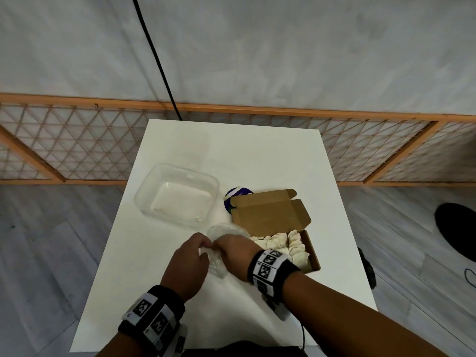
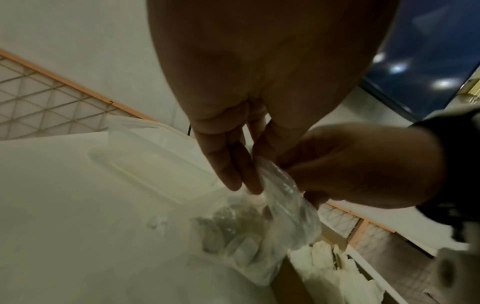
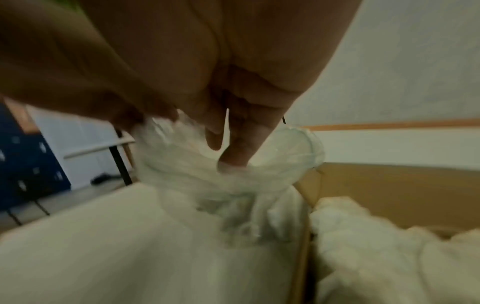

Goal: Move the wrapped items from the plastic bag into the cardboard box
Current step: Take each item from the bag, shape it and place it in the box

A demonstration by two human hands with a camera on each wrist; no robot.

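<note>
Two hands (image 1: 188,264) (image 1: 235,253), one plastic bag (image 1: 219,243), one cardboard box (image 1: 313,256)

White table (image 1: 180,145) holds packing materials.
On it: clear plastic container (image 1: 177,193), open cardboard box (image 1: 273,215), plastic bag (image 1: 226,231), blue disc (image 1: 231,195).
</note>
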